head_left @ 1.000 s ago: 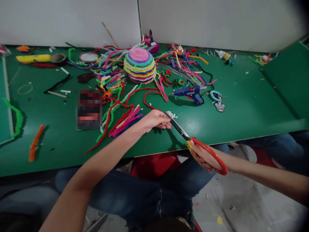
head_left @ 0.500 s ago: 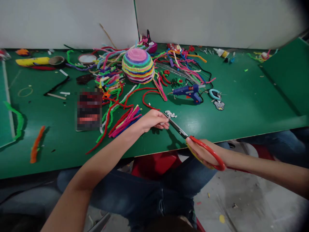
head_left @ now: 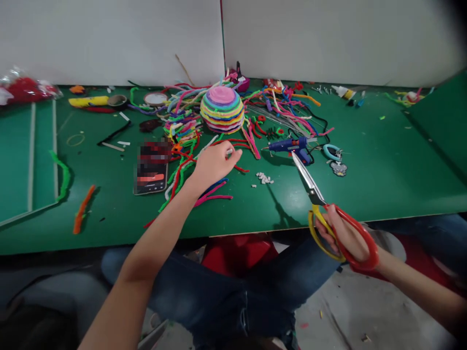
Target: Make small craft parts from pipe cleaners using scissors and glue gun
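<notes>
My right hand (head_left: pixel 345 231) grips a pair of scissors (head_left: pixel 310 182) with red and yellow handles, blades nearly together and pointing up and left. My left hand (head_left: pixel 219 158) is closed above the pipe cleaners (head_left: pixel 215 197), its thumb pressed toward the fingers. A pale bit shows at the fingertips, too small to name. Between the hands lie several short white cut pieces (head_left: pixel 264 178) in a small pile, with one lying apart. Behind my left hand stands a ball (head_left: pixel 222 111) wound in rows of coloured pipe cleaners.
A blue glue gun (head_left: pixel 290 146) lies just beyond the scissor tips, beside a light-blue ring keychain (head_left: pixel 332 152). Left of my hand is a phone (head_left: pixel 151 170), partly blurred. Loose pipe cleaners (head_left: pixel 288 109) and a tape roll (head_left: pixel 155 99) lie toward the back wall of the green table (head_left: pixel 365 189).
My left hand has moved up and left, away from the white pieces and over the pipe cleaners. The scissors have swung right and away from it. The view has shifted slightly.
</notes>
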Action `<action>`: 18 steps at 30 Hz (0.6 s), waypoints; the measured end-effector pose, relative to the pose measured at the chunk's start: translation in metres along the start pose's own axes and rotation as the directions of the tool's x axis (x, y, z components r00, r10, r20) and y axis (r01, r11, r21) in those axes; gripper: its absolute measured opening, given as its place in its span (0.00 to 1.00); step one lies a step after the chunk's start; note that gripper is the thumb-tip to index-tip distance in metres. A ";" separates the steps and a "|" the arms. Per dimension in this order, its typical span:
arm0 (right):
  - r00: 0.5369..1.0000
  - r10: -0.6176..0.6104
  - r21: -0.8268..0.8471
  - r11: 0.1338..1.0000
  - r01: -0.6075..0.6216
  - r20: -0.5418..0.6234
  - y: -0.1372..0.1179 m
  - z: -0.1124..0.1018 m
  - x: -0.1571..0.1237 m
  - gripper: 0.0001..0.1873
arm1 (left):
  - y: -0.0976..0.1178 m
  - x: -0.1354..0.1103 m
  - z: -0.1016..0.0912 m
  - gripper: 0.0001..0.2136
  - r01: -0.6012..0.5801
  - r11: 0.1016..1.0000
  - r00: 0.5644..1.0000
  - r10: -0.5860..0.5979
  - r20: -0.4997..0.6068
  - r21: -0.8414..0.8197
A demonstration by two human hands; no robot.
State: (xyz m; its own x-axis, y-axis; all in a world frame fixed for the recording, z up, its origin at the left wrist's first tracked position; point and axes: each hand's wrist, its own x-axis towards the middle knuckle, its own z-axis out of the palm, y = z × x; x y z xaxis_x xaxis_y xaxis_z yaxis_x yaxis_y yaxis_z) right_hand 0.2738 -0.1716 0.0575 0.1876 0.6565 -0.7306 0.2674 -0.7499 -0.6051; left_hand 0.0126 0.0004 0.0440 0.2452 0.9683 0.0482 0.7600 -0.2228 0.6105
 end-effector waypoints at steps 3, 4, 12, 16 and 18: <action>0.999 -0.035 0.043 0.998 0.035 -0.014 0.012 -0.003 -0.001 0.33 | 0.003 0.012 0.001 0.12 -0.047 0.921 0.994 0.004 0.111 0.386; 0.999 -0.036 0.062 0.997 0.037 -0.022 0.016 -0.004 -0.001 0.33 | 0.006 0.016 0.002 0.12 -0.071 0.893 0.986 -0.004 0.166 0.444; 0.997 -0.066 0.143 0.987 0.069 -0.026 0.038 -0.017 -0.005 0.34 | 0.024 0.041 0.017 0.05 -0.085 0.872 0.919 -0.118 0.375 0.481; 0.996 -0.064 0.132 0.989 0.071 -0.059 0.052 -0.027 -0.001 0.35 | 0.027 0.041 0.022 0.03 -0.118 0.878 0.927 -0.070 0.367 0.465; 0.994 -0.074 0.103 0.991 0.082 -0.075 0.058 -0.037 0.004 0.35 | 0.033 0.036 0.023 0.05 -0.238 0.879 0.924 0.074 0.375 0.413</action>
State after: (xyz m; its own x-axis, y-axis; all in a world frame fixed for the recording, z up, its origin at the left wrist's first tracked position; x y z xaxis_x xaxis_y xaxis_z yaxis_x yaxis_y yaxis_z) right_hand 0.3251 -0.2096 0.0307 0.2374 0.7146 -0.6580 0.1834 -0.6981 -0.6921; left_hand 0.0605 0.0249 0.0478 0.5085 0.8358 -0.2070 0.8584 -0.4729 0.1989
